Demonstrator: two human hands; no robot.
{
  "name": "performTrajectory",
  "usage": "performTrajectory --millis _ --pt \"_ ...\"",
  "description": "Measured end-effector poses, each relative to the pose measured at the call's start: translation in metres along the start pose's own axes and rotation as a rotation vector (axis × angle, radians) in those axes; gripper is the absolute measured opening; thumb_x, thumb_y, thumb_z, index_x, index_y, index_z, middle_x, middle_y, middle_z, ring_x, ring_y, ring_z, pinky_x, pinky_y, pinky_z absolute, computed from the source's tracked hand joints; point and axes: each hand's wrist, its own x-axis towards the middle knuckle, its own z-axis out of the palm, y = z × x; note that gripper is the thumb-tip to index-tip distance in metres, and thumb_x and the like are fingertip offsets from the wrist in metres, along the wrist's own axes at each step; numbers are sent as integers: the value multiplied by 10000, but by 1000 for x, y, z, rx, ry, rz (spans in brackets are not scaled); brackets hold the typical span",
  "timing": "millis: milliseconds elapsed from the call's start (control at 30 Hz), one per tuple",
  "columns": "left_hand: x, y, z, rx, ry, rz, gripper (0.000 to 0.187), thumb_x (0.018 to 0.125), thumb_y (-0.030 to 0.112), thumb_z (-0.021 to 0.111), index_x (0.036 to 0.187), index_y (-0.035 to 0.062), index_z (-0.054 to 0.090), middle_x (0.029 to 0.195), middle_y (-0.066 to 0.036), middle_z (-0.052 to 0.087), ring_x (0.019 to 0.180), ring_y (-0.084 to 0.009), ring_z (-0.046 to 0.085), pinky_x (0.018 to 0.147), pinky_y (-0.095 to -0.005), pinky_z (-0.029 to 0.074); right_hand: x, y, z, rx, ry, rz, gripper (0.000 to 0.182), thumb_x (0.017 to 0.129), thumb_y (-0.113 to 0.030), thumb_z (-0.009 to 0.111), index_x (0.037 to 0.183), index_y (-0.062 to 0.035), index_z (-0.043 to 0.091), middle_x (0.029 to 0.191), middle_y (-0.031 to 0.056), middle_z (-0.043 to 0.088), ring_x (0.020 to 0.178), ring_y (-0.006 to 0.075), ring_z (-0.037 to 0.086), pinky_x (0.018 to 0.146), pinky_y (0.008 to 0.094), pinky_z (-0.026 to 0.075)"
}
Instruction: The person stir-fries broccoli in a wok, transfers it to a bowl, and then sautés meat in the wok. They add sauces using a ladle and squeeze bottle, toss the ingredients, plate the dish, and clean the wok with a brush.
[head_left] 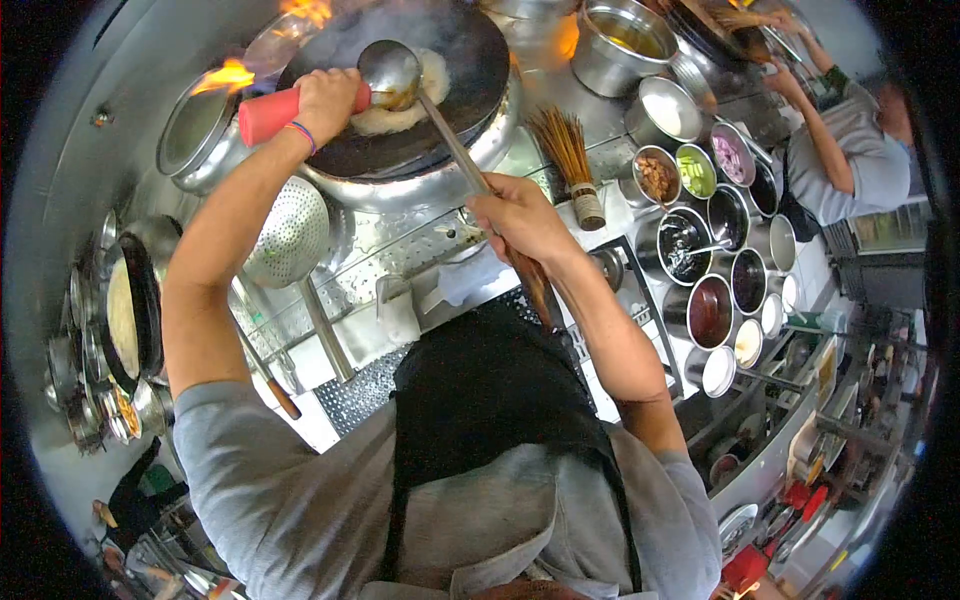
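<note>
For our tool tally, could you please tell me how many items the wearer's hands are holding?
2: the red bottle in the left hand, and the ladle in the right hand. Something small could be hidden.

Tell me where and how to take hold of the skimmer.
Grip the skimmer by its handle, near the free end, coming from the apron side. The handle is long and narrow, pointing away from the wide, perforated end, so it probably suits closing fingers best.

One head-worn camera looks forward and down, over the nearby apron [490,400], toward the wok [474,70].
</note>
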Motion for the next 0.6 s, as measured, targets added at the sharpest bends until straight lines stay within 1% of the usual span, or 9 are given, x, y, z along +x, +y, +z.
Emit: performTrajectory --millis 133,167,200,267,300,333,400,500,600 --pt "8 -9 7 -273 -139 -53 189 815 122 592 998 78 575 986 -157 675 819 -299 693 671 -465 554 11 0 -11 -152 -21 -107 152 847 -135 594 900 8 599 612 21 511 443 99 523 399 261 413" --pt "-4 -13 -14 -308 -180 -90 197 812 119 592 1003 75 575 1006 -174 671 842 -310 689 714 -462 552 5 -5 -12 -286 27 -89 195 838 -125 593 958 28 583 626 132 590 510 237 620 475 359 493" --pt "-16 -19 -20 -413 -127 -112 252 796 125 612 1036 63 569 997 -188 664 884 -344 669 761 -452 536 1 -1 -15 -280 46 -84 195 838 -125 593 958 28 583 626 132 590 510 237 620 475 359 493" --pt "-46 -31 -43 -646 10 -146 392 756 130 660 1120 40 544 1014 -215 645 974 -397 621 827 -439 506 -6 11 -21 -730 236 -498 331 879 -114 581 1146 79 557 638 169 626 534 240 616 512 351 493" --pt "-60 -32 -57 -778 98 -148 476 732 128 687 1169 30 526 1039 -228 633 1022 -416 593 847 -437 491 -8 20 -25 -718 243 -400 395 868 -120 599 1220 47 536 794 262 649 697 350 667 671 403 531" --pt "-64 -35 -47 -821 94 -301 567 711 118 719 1231 36 507 1098 -214 619 1044 -399 588 851 -431 485 -1 44 -32 -720 294 -584 432 861 -124 614 1268 -8 523 886 286 645 788 396 664 729 411 536" --pt "-79 -38 -63 -1130 272 -335 595 724 170 770 1250 32 529 1142 -148 623 1013 -282 609 884 -406 479 4 74 -34 -703 338 -524 477 849 -87 605 1306 -21 483 923 311 626 821 436 644 712 471 519" --pt "-108 -46 -54 -1154 349 -567 478 763 173 766 1174 6 588 1042 -104 668 906 -195 628 862 -324 479 -2 90 -43 -571 299 -404 472 850 -81 597 1303 -3 491 873 272 638 768 361 666 689 427 516" --pt "-144 -35 -60 -1349 485 -628 520 786 151 755 1235 -18 552 1106 -118 642 958 -191 608 892 -317 468 -27 102 -50 -318 325 -469 452 854 -84 597 1287 12 507 828 199 644 730 283 647 658 386 511"
